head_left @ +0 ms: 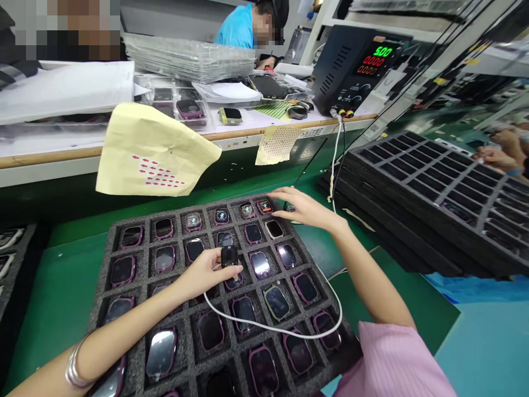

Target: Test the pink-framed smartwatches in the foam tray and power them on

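Observation:
A dark foam tray (109,248) holds several smartwatch faces in square compartments, most with purple frames. My left hand (212,268) pinches a small black block (230,256) above the middle of the tray. A white cable (264,325) loops from beneath that hand over the tray to the right. At the tray's far right corner my right hand (300,207) has its fingers spread, with the tips beside a watch with a lit orange and white screen (264,206). Several watches in the far row also show lit screens.
Behind the tray, a shelf edge (243,132) carries hanging yellow paper (152,154), clear trays (190,58) and a power supply (351,71). Stacked foam trays (397,220) stand at the right; another foam tray (25,264) is at left. A person in blue (237,27) sits beyond.

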`<control>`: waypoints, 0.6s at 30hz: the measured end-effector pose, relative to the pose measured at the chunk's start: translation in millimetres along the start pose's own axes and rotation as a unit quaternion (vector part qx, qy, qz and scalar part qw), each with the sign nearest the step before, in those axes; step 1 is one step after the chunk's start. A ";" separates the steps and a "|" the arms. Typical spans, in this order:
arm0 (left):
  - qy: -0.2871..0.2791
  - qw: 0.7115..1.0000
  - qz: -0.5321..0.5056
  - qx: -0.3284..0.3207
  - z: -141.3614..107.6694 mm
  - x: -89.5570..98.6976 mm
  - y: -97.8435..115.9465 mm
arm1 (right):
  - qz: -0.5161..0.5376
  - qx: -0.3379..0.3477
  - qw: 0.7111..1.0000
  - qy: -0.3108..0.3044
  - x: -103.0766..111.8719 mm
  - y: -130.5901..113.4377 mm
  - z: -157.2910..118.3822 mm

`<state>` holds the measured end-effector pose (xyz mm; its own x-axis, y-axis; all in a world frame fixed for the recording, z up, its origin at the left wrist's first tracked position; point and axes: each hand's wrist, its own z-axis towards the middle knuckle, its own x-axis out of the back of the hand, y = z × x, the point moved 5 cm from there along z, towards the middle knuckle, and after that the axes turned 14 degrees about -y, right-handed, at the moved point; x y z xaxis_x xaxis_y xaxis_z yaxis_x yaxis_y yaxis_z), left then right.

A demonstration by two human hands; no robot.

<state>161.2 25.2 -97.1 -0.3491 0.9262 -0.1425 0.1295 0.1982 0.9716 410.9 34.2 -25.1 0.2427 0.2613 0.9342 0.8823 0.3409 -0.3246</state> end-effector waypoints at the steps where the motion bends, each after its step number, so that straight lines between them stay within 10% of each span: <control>1: -0.001 1.000 -0.008 0.000 -0.1 0.0 0.6 | -0.013 0.000 1.000 -0.029 -1.9 -5.1 -4.2; 5: -0.005 0.999 -0.036 0.016 -1.6 -0.6 5.4 | -0.040 -0.015 0.993 -0.112 -19.6 -15.0 -11.8; 11: -0.005 0.998 -0.048 0.040 -5.5 1.3 11.1 | -0.051 -0.016 0.997 -0.059 -12.9 -27.3 -12.1; 18: -0.013 0.999 -0.042 0.015 -4.2 4.4 7.8 | 0.060 0.120 0.991 0.008 -19.9 -112.6 5.8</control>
<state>156.7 29.5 -89.3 -0.3351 0.9141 -0.2282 0.1292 0.2845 0.9499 304.3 -4.1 -8.0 0.3472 0.2993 0.8887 0.7264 0.5135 -0.4568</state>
